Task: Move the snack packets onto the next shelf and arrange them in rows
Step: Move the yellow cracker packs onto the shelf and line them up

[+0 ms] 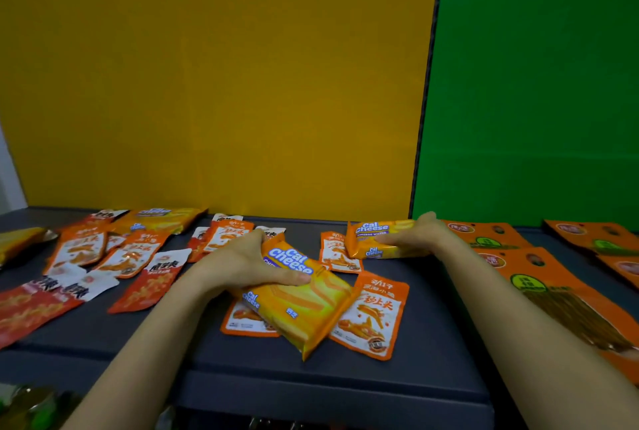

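While small packets (133, 258) are lying scattered over the yellow-backed shelf (397, 384), the left hand (249, 262) is gripping the front Cal Cheese packet (307, 308) mid-shelf and the right hand (420, 234) is clasping the rear Cal Cheese packet (371, 239); most moving and arranging is looking undone.

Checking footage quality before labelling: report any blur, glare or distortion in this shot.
Head view, centre: sharp, lettering on the Cal Cheese packet in the left hand reads clearly. Head view, edges: red packets at lower left smear. Head view, geometry: the panel seam bows from wide-angle distortion; no strong glare.
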`<action>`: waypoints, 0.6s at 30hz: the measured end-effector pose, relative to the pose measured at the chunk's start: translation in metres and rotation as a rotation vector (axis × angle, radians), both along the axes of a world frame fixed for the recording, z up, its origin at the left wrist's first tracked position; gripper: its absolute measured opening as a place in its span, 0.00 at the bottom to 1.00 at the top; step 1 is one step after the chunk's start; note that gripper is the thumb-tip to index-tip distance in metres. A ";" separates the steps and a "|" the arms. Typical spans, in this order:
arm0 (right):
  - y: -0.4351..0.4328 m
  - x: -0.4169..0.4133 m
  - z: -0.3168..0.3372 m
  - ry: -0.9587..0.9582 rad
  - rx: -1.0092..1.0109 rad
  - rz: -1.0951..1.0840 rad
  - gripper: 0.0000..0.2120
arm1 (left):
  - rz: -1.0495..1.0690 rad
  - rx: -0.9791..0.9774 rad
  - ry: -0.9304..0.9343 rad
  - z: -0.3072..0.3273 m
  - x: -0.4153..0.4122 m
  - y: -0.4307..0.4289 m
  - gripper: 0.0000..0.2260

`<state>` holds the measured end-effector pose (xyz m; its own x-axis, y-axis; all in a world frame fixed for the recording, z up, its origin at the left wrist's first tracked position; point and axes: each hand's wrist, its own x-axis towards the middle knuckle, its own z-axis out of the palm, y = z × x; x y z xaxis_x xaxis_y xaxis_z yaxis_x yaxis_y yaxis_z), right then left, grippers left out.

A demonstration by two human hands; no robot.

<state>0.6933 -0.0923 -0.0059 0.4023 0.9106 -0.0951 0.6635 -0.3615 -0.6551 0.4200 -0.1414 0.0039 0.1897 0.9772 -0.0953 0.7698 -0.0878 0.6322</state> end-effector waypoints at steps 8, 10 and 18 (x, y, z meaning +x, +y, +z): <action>-0.014 -0.014 0.004 0.042 0.226 -0.066 0.42 | -0.057 -0.086 -0.667 0.002 -0.028 0.009 0.12; -0.024 -0.020 0.010 0.028 0.337 -0.091 0.39 | -0.019 -0.079 -0.802 0.000 -0.032 0.014 0.10; -0.099 -0.009 0.033 0.535 0.625 -0.182 0.12 | 0.003 -0.009 -1.021 0.013 -0.013 0.018 0.06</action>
<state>0.6841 -0.1917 0.0272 0.5922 0.7841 0.1859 0.1734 0.1013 -0.9796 0.4070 -0.1236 0.0165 0.1815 0.9779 0.1035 -0.1373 -0.0790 0.9874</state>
